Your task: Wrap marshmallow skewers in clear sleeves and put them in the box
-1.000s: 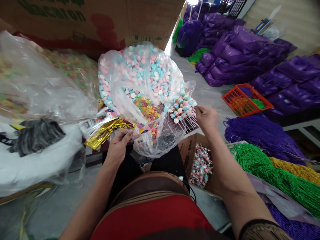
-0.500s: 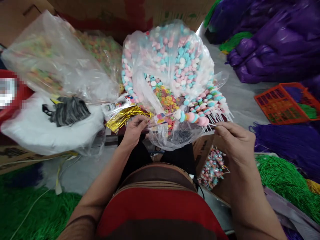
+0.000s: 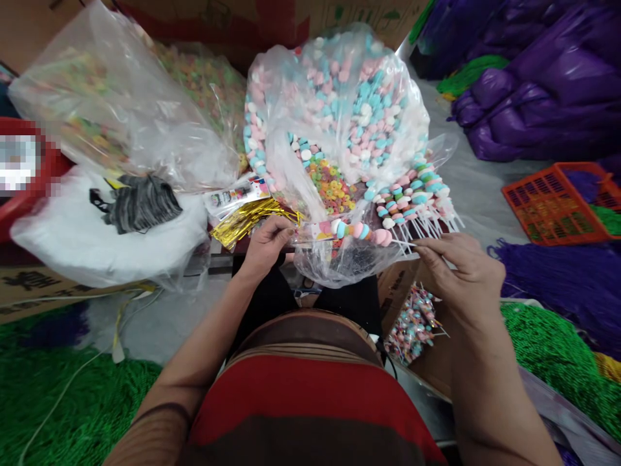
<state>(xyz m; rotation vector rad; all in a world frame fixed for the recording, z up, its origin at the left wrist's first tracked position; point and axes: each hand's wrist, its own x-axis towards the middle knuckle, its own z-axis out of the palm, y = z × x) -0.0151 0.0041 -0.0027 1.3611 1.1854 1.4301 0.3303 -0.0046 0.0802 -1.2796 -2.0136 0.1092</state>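
Note:
My right hand (image 3: 458, 265) pinches the white stick of a candy skewer (image 3: 359, 231) strung with pink, blue and white pieces. The skewer lies level, its tip pointing left into the mouth of a clear printed plastic bag (image 3: 313, 231). My left hand (image 3: 269, 246) is closed on the bag's far end with thumb and fingers. Just behind my left hand are gold twist ties (image 3: 247, 220) and a stack of printed bags (image 3: 237, 194). More candy skewers (image 3: 412, 194) lie side by side near my right hand, sticks toward me.
A big clear bag of pink, blue and white candies (image 3: 359, 116) stands behind, with colourful candy rings (image 3: 332, 188) in front. A cardboard box (image 3: 431, 369) at lower right holds wrapped skewers (image 3: 414, 323). An orange basket (image 3: 538, 207) and purple bags (image 3: 528, 110) sit at right.
The skewer has moved left, with its tip now farther into the bag's mouth. More of its white stick shows by my right hand. The whole view has shifted slightly.

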